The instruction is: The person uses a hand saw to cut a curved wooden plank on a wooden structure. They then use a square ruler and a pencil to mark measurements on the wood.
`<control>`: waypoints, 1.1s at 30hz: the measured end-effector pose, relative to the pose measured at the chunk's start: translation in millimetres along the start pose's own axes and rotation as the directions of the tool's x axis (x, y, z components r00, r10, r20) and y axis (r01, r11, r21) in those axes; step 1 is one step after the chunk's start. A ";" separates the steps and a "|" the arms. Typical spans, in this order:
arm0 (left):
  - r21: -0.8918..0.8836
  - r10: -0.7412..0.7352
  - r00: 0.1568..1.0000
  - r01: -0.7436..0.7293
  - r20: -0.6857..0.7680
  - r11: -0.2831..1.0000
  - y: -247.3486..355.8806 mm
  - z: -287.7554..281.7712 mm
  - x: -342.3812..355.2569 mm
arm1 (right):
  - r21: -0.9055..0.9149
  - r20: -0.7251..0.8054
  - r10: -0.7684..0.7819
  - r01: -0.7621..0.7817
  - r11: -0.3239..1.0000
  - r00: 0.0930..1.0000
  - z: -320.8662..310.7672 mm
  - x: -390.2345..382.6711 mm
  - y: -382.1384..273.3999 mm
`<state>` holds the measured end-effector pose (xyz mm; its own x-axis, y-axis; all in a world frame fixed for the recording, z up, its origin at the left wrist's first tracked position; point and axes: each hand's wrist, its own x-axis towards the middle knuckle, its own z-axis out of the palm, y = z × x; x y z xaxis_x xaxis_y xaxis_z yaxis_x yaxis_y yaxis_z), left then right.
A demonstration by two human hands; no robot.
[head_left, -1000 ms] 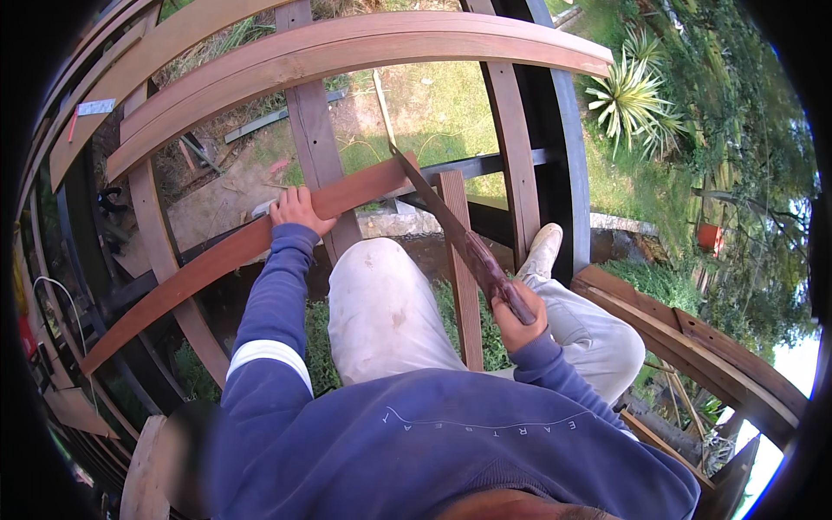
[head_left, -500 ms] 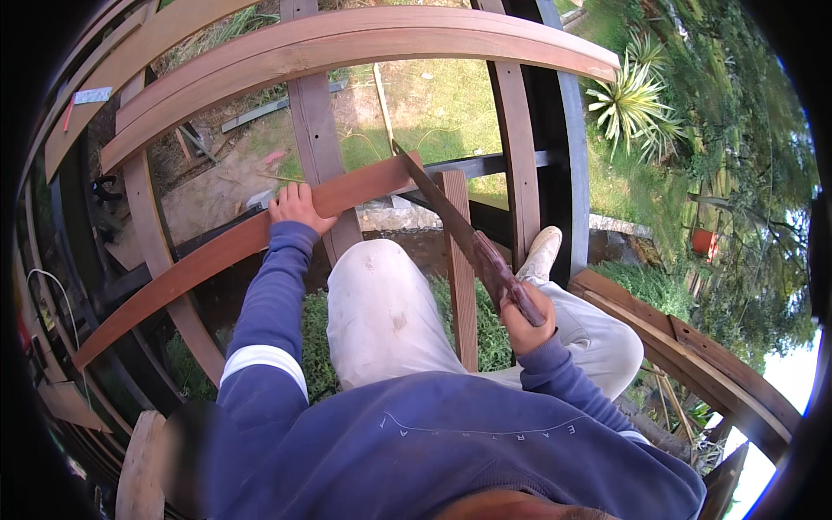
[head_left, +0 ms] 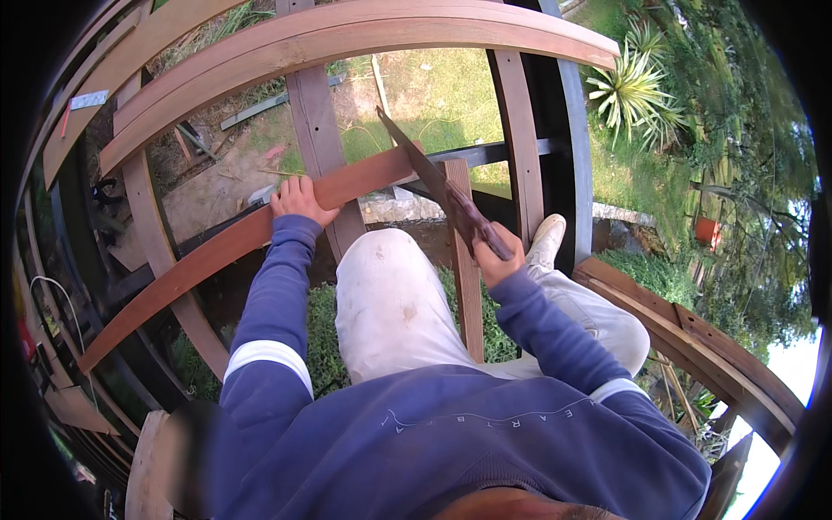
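Note:
My right hand (head_left: 500, 256) is closed round the brown handle of a hand saw (head_left: 431, 172). The saw's blade slants up and to the left, crossing a reddish-brown wooden board (head_left: 212, 253) close to its right end. My left hand (head_left: 300, 201) grips that board's edge, fingers over the far side and thumb along the near side. The board runs from the lower left up to the right and lies across dark joists (head_left: 321, 130). How deep the blade sits in the wood is hidden.
A long plank (head_left: 364, 43) spans the joists farther off. An upright-looking timber (head_left: 465, 286) stands between my legs, near the saw. Through the frame's gaps, grass (head_left: 433, 78) and shrubs show below. A small red-and-white item (head_left: 89, 100) lies on a plank at far left.
My right hand has pushed the saw forward and to the left, so its tip now reaches well past the board. My left hand stays on the board.

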<state>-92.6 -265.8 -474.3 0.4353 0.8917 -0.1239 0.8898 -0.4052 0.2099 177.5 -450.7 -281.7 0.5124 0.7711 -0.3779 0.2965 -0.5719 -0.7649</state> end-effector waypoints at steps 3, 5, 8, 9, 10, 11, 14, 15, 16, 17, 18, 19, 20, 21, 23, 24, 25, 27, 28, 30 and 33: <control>0.008 0.020 1.000 -0.020 -0.022 1.000 2.0 -2.5 19.6 | -0.022 -0.092 -0.033 0.031 0.999 0.995 55.2 77.3 21.7; 0.009 -0.009 1.000 0.009 0.026 1.000 -4.1 0.7 -9.6 | 0.021 -0.037 0.066 -0.065 0.998 0.997 44.9 38.8 13.3; -0.004 -0.069 0.997 0.069 0.035 0.998 -20.6 -0.1 -2.4 | -0.081 0.008 0.043 -0.042 0.996 0.999 -27.7 -78.5 -17.8; 0.011 -0.052 0.998 0.052 0.019 0.999 -20.4 1.3 -5.3 | -0.047 0.021 0.080 -0.079 0.996 0.997 -38.5 -88.4 -26.0; 0.030 -0.035 0.999 0.035 -0.004 0.999 -18.5 2.6 -2.3 | -0.009 0.032 0.108 -0.108 0.994 0.994 -48.6 -90.6 -32.2; 0.044 0.013 0.999 -0.011 -0.035 0.999 -13.6 2.2 5.9 | -0.001 0.007 0.100 -0.100 0.995 0.995 -41.2 -82.5 -23.6; 0.041 0.089 0.993 -0.085 -0.083 0.995 6.3 5.3 15.1 | -0.003 -0.061 0.033 -0.033 0.999 0.998 35.0 9.4 15.4; 0.045 0.079 0.992 -0.075 -0.099 0.996 6.5 8.9 14.4 | -0.022 -0.081 0.021 -0.023 0.999 0.996 48.9 43.4 15.9; 0.056 0.064 0.994 -0.059 -0.093 0.997 7.4 19.5 13.5 | -0.053 -0.082 0.029 -0.033 0.998 0.996 49.2 58.9 11.5; 0.066 0.044 0.996 -0.039 -0.075 0.997 10.8 32.4 6.7 | -0.087 -0.084 0.067 -0.074 0.993 0.994 38.3 58.9 5.9; 0.109 0.026 0.997 -0.018 -0.067 0.994 6.1 34.8 4.8 | -0.102 -0.063 0.123 -0.129 0.986 0.990 21.4 31.4 -4.0; 0.165 0.011 0.997 0.003 -0.083 0.986 -5.3 26.3 6.8 | -0.076 -0.007 0.129 -0.129 0.989 0.992 13.0 16.2 -13.0; 0.169 0.003 0.995 0.014 -0.104 0.986 -0.4 18.4 5.0 | -0.070 0.002 0.064 -0.063 0.996 0.998 -15.0 -21.8 -15.2; 0.187 0.011 0.994 0.009 -0.109 0.982 -0.6 8.3 3.4 | -0.049 0.007 0.017 -0.016 0.999 1.000 -35.1 -65.8 -13.9; 0.221 0.048 0.992 -0.021 -0.118 0.975 -11.1 1.5 1.7 | 0.060 -0.048 -0.028 0.031 0.998 0.998 -42.7 -104.4 -6.2; 0.231 0.046 0.992 -0.018 -0.119 0.973 -9.2 2.1 -0.1 | 0.100 -0.061 -0.053 0.059 0.993 0.997 -47.1 -110.1 -2.3; 0.220 0.012 0.994 0.013 -0.112 0.975 -3.0 5.3 -0.1 | 0.015 -0.042 -0.101 0.102 0.995 0.994 -38.2 -78.0 2.4; 0.206 0.045 0.998 -0.034 -0.050 0.978 20.1 0.8 -1.0 | -0.018 -0.107 -0.032 0.030 0.999 0.994 15.0 -17.6 19.7; 0.184 0.082 0.996 -0.074 -0.039 0.980 31.1 6.3 -1.1 | -0.035 -0.222 -0.030 0.023 0.999 0.975 37.2 7.9 24.7; 0.184 0.069 0.996 -0.058 -0.051 0.981 19.8 7.8 -1.5 | 0.013 -0.181 0.031 -0.030 0.999 0.983 45.7 28.2 18.2; 0.209 0.028 0.995 -0.007 -0.096 0.978 -4.7 4.6 4.0 | 0.029 -0.087 0.007 -0.005 1.000 0.996 16.5 -17.6 -3.6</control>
<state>-94.4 -261.3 -480.2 0.4445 0.8955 -0.0244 0.8958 -0.4445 0.0032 154.1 -457.6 -280.9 0.5828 0.7397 -0.3365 0.2705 -0.5670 -0.7780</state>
